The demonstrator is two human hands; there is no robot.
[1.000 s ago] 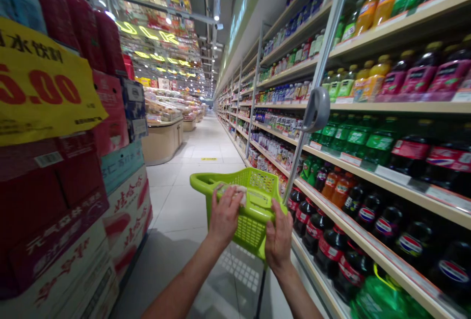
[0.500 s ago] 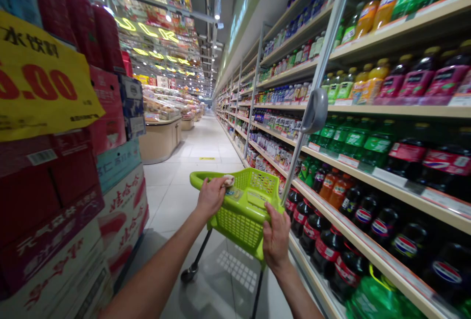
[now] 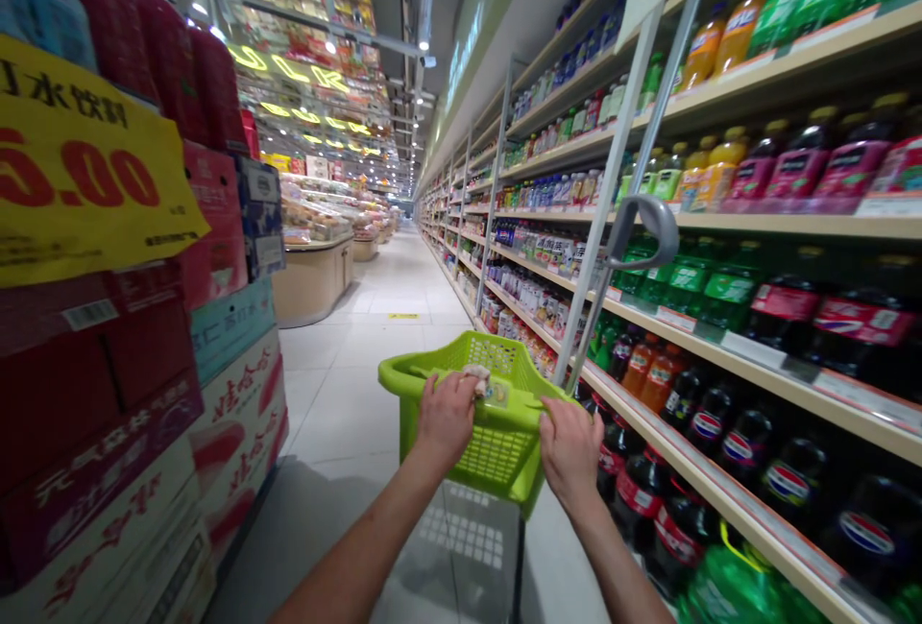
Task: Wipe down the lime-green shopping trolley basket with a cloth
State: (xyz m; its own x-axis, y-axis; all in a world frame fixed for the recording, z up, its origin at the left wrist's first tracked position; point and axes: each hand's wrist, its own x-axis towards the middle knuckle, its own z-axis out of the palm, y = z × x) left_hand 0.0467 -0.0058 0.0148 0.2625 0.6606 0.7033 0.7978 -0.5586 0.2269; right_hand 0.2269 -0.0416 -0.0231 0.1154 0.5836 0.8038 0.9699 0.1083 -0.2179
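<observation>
A lime green shopping basket cart (image 3: 497,456) rolls ahead of me in a supermarket aisle. My left hand (image 3: 447,416) is closed over its near rim, and a small crumpled pale thing (image 3: 476,375) sits pinched under its fingers. My right hand (image 3: 572,451) grips the rim's right corner. A grey pull handle (image 3: 643,232) on two metal rods rises from the cart toward the upper right.
Shelves of soft drink bottles (image 3: 720,413) line the right side, close to the cart. Stacked red and white cartons (image 3: 144,394) with a yellow price sign (image 3: 86,182) stand at the left. The tiled aisle floor (image 3: 389,317) runs ahead past display counters (image 3: 317,269).
The cart has swung back to point straight down the aisle. My left hand slid right along the rim, nearer my right hand. The pull handle tilted further right.
</observation>
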